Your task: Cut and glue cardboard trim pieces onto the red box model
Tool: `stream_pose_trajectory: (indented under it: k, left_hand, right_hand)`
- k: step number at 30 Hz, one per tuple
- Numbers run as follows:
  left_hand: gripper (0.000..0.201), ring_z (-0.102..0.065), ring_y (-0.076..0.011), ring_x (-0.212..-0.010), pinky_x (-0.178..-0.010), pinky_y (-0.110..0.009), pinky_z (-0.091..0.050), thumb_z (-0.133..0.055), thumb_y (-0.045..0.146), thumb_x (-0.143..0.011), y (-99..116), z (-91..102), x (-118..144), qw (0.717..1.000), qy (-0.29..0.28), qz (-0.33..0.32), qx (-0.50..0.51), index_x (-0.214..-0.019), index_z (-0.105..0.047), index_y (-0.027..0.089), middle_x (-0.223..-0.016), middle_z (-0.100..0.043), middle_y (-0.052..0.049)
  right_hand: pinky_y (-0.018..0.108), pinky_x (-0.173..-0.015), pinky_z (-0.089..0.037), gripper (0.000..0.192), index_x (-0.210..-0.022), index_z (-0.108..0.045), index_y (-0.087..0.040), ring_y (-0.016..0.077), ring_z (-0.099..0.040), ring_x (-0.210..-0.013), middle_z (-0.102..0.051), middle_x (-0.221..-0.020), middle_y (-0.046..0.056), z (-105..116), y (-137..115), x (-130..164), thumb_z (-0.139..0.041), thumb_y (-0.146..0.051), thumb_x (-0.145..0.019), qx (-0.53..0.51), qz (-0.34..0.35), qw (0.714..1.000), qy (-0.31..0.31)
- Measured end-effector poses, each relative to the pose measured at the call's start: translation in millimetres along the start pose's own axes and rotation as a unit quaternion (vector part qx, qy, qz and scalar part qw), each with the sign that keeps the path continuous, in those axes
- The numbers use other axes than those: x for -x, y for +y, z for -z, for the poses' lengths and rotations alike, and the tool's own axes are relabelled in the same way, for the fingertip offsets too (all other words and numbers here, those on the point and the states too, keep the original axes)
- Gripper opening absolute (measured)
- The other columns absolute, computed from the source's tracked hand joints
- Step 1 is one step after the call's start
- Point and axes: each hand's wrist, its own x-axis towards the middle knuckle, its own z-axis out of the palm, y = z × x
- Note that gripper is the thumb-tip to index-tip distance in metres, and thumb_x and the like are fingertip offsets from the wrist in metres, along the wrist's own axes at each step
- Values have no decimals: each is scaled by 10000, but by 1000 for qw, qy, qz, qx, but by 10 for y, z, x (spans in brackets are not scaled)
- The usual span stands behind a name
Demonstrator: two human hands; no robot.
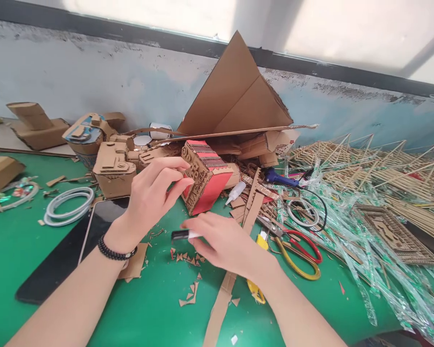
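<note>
My left hand point(157, 190) is raised beside a small red and brown cardboard box point(211, 180) with striped top and cut-out lettering on its side. Its fingers curl toward the thumb in a loose pinch; anything between them is too small to make out, and I cannot tell if they touch the box. Lower and to the right, my right hand point(224, 241) is closed around a white tube with a black cap point(181, 234), the cap pointing left. Little cardboard triangles point(188, 259) lie on the green table below it.
Scissors point(300, 253) and a yellow cutter point(256, 291) lie near my right forearm, by a long cardboard strip point(219, 308). A black tablet point(67, 258) lies under my left arm. Behind are a glue bottle point(235, 193), a blue glue gun point(280, 178), cardboard models point(115, 168) and plastic-wrapped sticks point(347, 231).
</note>
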Motion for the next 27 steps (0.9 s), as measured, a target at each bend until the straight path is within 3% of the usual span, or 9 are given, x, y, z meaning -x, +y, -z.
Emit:
stream_pose_trajectory:
  k: [4,9,11,13,15,17,19,21,27]
  left_hand:
    - [230,-761,-181,-994,-874,-305,-618,-803,170,-928,16,-41,12,1000,-1,3,14,-975,-582,216,-1127,-770,-75]
    - [264,-751,-143,-876,-729,-248,-595,-823,197,-917,36,-35,26,999,-3,8,36,-899,-560,214,-1047,-769,-48]
    - [242,-739,-126,-846,-692,-224,-579,-798,184,-939,46,-30,28,999,-16,18,48,-897,-561,211,-1022,-769,-41]
    - [180,-739,-124,-863,-719,-222,-585,-749,158,-973,59,-35,26,998,-28,21,52,-933,-581,210,-1025,-771,-45]
    - [131,-747,-132,-907,-790,-240,-601,-704,131,-997,77,-46,20,998,-34,15,49,-979,-602,210,-1044,-776,-55]
    - [123,-752,-141,-937,-852,-261,-610,-680,106,-1004,100,-57,13,998,-36,11,44,-1014,-611,208,-1063,-779,-67]
    - [131,-753,-145,-948,-869,-267,-615,-671,96,-1004,122,-61,10,998,-40,12,40,-1042,-611,206,-1074,-777,-74]
    - [138,-754,-149,-953,-866,-272,-622,-672,103,-1005,132,-62,16,998,-46,9,40,-1067,-609,209,-1086,-775,-79]
    - [158,-759,-180,-990,-889,-318,-631,-658,140,-1009,124,-60,34,998,-47,3,38,-1134,-623,232,-1134,-778,-80]
  right_hand:
    - [331,-847,-482,283,-1303,-642,-202,221,-653,-1015,-741,-1126,58,-147,-63,-31,-533,-120,-1055,57,50,996,-37]
    - [319,-861,-487,154,-1136,-707,-209,207,-661,-997,-762,-1117,42,-10,31,-38,-565,-236,-1085,27,57,998,14]
    - [294,-822,-485,166,-1016,-714,-212,186,-665,-915,-760,-990,27,157,169,3,-556,-193,-1066,11,-5,997,73]
    - [282,-790,-481,166,-1007,-714,-206,173,-669,-869,-762,-974,25,324,350,72,-564,-136,-1024,27,-148,979,138]
    - [332,-831,-468,201,-1025,-740,-190,226,-660,-939,-772,-983,71,436,524,149,-541,-176,-1047,132,-282,932,187]
    - [399,-874,-449,269,-1153,-768,-205,306,-634,-1082,-783,-1109,120,468,644,207,-522,-289,-1086,235,-366,883,175]
    - [446,-906,-428,325,-1237,-777,-258,349,-601,-1164,-775,-1226,129,437,693,233,-511,-384,-1098,282,-403,859,140]
    - [474,-929,-409,358,-1255,-788,-299,362,-579,-1195,-772,-1267,123,378,694,230,-491,-431,-1104,301,-413,852,110]
    - [506,-912,-409,382,-1103,-849,-269,365,-576,-1127,-804,-1125,147,258,736,205,-503,-431,-1091,332,-396,850,106]
